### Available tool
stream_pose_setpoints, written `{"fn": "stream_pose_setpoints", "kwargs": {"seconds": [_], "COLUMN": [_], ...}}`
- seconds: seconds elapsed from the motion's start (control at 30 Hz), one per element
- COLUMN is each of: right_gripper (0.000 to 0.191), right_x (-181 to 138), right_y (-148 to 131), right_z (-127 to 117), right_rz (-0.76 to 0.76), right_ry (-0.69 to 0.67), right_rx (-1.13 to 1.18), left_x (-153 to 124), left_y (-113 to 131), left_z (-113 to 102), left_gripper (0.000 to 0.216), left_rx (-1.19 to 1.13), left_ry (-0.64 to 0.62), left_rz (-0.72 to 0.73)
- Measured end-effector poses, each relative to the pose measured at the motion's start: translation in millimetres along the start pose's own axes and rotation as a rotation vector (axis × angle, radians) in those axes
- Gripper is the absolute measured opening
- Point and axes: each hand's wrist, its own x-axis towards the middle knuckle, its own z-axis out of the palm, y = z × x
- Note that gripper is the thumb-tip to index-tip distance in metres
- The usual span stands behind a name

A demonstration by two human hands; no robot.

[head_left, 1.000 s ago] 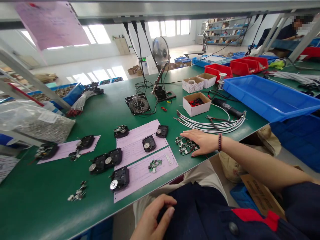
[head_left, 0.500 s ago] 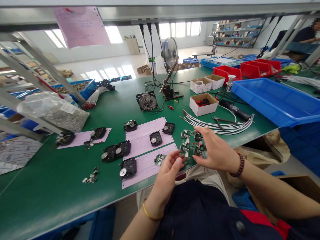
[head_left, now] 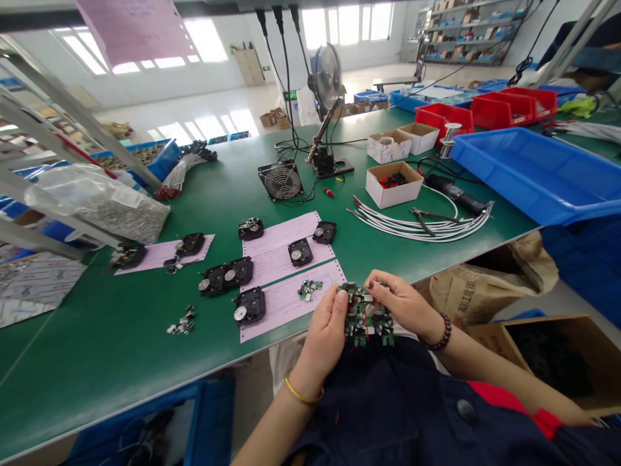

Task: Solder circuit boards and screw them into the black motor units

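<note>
The left hand (head_left: 328, 327) pinches the green circuit boards (head_left: 359, 318) by their left edge, the right hand (head_left: 402, 301) their top, now lifted off the bench (head_left: 121, 362) to the frame's lower centre, ready for close handling.

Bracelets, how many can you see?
2: a yellow bracelet just behind the left hand, and a dark beaded bracelet just behind the right hand. More could be out of sight.

green workbench (head_left: 107, 349), pink sheets (head_left: 279, 307), square fan (head_left: 281, 182), open carton (head_left: 400, 194), white wires (head_left: 398, 226), spool (head_left: 449, 141)
</note>
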Motion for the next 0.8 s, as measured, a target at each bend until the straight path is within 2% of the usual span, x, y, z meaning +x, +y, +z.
{"fn": "stream_pose_setpoints", "kwargs": {"seconds": [0.13, 0.27, 0.4, 0.47, 0.57, 0.63, 0.73, 0.8], "right_gripper": [0.054, 0.055, 0.061, 0.065, 0.068, 0.061, 0.045, 0.038], "right_x": [1.5, 2.7, 2.3, 7.3, 30.7, 54.8, 87.1, 96.3], "right_y": [4.8, 5.3, 1.7, -1.6, -4.7, -4.0, -2.0, -3.7], "right_z": [12.5, 17.6, 20.3, 11.7, -17.6, -41.1, -66.9, -73.7], "right_rz": [-0.012, 0.004, 0.03, 0.024, 0.032, 0.06, 0.121, 0.158], "right_ry": [0.035, -0.025, -0.117, -0.111, -0.013, 0.048, 0.13, 0.172], "right_rx": [0.131, 0.311, 0.388, 0.194, -0.279, -0.454, -0.675, -0.79], "left_x": [-2.3, -3.6, -1.8, 0.7, 4.8, 6.6, 5.5, 2.1], "left_y": [-2.4, -5.5, 2.8, 8.3, 13.6, 15.3, 16.7, 17.8], "left_z": [3.4, 7.5, 11.6, 11.0, 8.0, 6.1, 4.2, 3.0], "left_gripper": [0.052, 0.053, 0.052, 0.051, 0.045, 0.042, 0.046, 0.049], "left_rx": [-0.02, -0.265, -0.62, -0.715, -0.723, -0.675, -0.668, -0.669], "left_ry": [0.088, 0.178, 0.074, 0.064, 0.209, 0.252, 0.133, -0.009], "left_rz": [-0.019, -0.167, -0.356, -0.406, -0.422, -0.46, -0.523, -0.466]}}
